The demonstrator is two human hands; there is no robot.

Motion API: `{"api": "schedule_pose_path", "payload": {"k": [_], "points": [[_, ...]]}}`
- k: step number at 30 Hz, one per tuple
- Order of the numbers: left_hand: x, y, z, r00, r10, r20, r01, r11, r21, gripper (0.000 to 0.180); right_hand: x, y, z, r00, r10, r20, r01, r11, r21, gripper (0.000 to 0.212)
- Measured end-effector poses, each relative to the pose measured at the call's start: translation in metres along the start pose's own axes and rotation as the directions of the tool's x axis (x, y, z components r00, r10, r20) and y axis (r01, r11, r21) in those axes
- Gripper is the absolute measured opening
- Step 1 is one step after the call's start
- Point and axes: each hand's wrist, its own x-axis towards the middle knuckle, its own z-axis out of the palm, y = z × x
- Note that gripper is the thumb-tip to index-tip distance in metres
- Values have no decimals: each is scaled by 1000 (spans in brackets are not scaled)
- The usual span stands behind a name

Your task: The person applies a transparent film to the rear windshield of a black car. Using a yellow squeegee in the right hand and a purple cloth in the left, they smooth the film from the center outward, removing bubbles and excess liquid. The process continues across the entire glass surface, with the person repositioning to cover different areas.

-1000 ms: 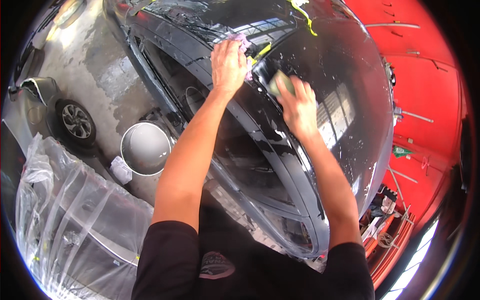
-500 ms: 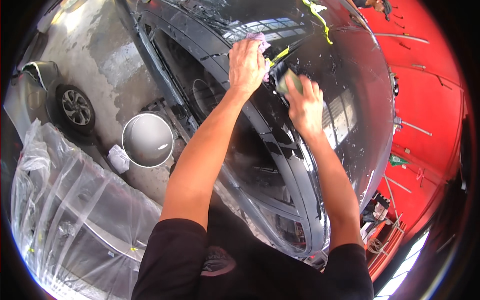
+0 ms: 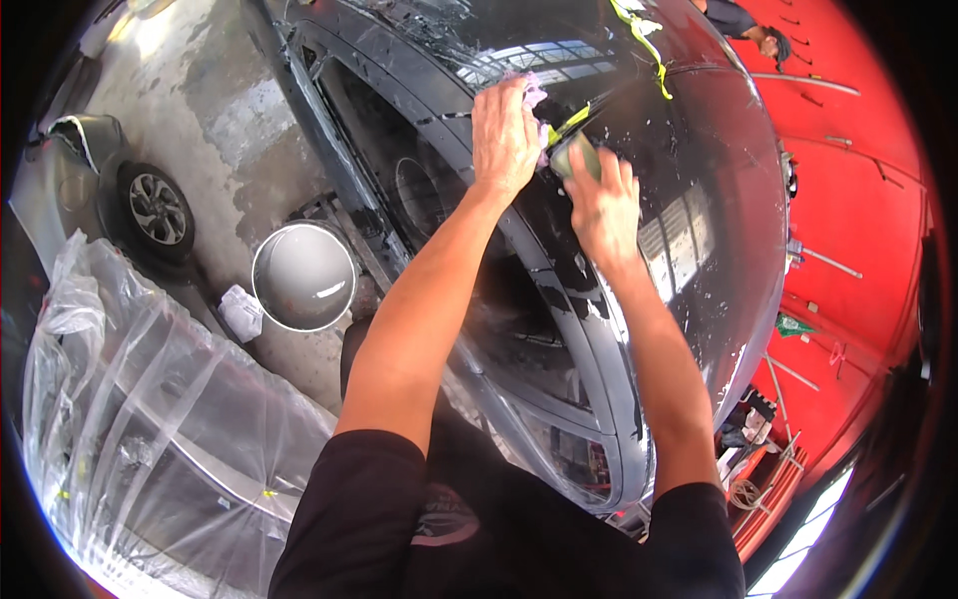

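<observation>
A black wet car roof [image 3: 714, 140] lies under both hands. My left hand [image 3: 505, 140] is closed round a crumpled pinkish-purple cloth [image 3: 535, 95], which bulges out past the fingers and rests near the roof's side edge. In my right hand [image 3: 607, 208] is a greenish-grey sanding block [image 3: 562, 158], gripped between thumb and fingers and pressed on the roof close to the left hand. A strip of yellow-green tape [image 3: 571, 122] runs just beyond the block. Another tangled tape strip [image 3: 649, 48] lies farther up the roof. Pale wet residue speckles the paint.
On the left stands a bucket of greyish liquid [image 3: 303, 278], with a crumpled white cloth or paper [image 3: 240, 313] beside it. Another car is draped in clear plastic sheeting [image 3: 190, 399]. A person [image 3: 773, 42] appears at the far right before a red wall [image 3: 848, 120].
My right hand and the sanding block have moved slightly closer to the left hand. The view has shifted a little, and more of the person at the top right shows.
</observation>
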Motion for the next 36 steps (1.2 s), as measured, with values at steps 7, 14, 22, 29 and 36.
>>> {"api": "schedule_pose_path", "payload": {"k": [7, 14, 22, 29, 36], "points": [[-3, 6, 5, 999, 50, 15, -50, 999, -20, 43, 27, 22, 6, 999, -5, -38, 3, 999, -40, 51], [0, 8, 4, 997, 69, 39, -72, 994, 79, 39, -17, 34, -3, 998, -46, -52, 46, 999, 5, 55], [0, 2, 1, 995, 87, 46, -92, 990, 105, 37, -22, 33, -2, 1000, 22, -9, -21, 999, 41, 54], [0, 6, 6, 994, 80, 77, -88, 991, 99, 39, 65, 81, 17, 987, 157, 10, -153, 973, -171, 46], [-4, 6, 7, 993, 102, 60, -107, 992, 74, 38, 50, 81, 3, 999, 25, 46, -21, 997, -68, 47]]}}
